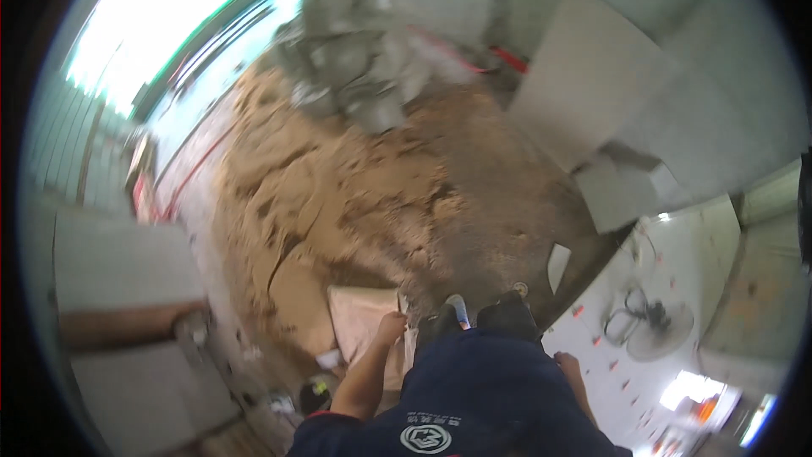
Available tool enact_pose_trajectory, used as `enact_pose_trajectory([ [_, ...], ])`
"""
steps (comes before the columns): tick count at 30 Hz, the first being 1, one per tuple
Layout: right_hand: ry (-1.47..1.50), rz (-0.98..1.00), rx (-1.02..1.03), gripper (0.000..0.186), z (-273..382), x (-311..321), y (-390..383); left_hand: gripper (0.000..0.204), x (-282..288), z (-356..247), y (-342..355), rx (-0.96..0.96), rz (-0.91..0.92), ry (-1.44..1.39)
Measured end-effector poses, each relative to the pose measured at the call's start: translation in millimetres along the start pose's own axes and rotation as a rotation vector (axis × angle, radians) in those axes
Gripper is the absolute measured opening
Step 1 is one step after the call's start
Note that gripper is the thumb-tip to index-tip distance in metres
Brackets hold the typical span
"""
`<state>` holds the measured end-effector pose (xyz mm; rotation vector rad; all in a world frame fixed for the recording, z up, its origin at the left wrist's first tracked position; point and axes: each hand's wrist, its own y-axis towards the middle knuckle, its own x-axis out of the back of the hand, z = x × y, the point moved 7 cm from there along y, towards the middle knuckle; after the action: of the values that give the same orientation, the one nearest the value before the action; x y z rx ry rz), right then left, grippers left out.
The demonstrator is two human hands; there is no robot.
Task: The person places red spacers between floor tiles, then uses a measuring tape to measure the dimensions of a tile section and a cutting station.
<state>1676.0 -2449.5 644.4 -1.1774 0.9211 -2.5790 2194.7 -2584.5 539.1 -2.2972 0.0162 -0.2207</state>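
My left hand [391, 327] hangs low beside my left leg, its fingers curled closed. It overlaps the upper right part of a pale tan, flat-sided sack or packet [359, 309]; whether the fingers grip its edge is hidden. On my other side, my right hand [568, 362] hangs by my hip, partly behind my dark shirt, its fingers blurred. No object shows in it. A broad heap of brown sand [321, 186] spreads over the floor in front of my feet.
Several crumpled grey sacks [351, 68] are piled behind the sand. Large pale panels [592, 76] lean at the right. A standing fan [655, 322] is on the pale floor with scattered red bits. Grey panels [127, 254] and a long brown shape [127, 326] lie left.
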Motion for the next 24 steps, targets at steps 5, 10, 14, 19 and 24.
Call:
enact_pose_trajectory([
  [5,-0.509,0.051,0.256,0.027,-55,-20,52,0.023,16,45,-13,0.084,-0.101,0.408],
  [10,-0.349,0.198,0.289,0.028,-44,2,133,0.026,26,120,-64,-0.004,-0.23,0.575],
  [14,0.198,0.268,-0.189,0.027,-32,70,231,0.02,-9,75,-95,0.456,-0.37,-0.206],
  [19,0.519,0.357,-0.361,0.026,159,91,302,0.02,-20,109,-111,0.157,-0.477,0.12],
  [24,0.303,0.421,-0.178,0.026,274,104,418,0.021,-45,-8,-126,0.335,-0.635,-0.727],
])
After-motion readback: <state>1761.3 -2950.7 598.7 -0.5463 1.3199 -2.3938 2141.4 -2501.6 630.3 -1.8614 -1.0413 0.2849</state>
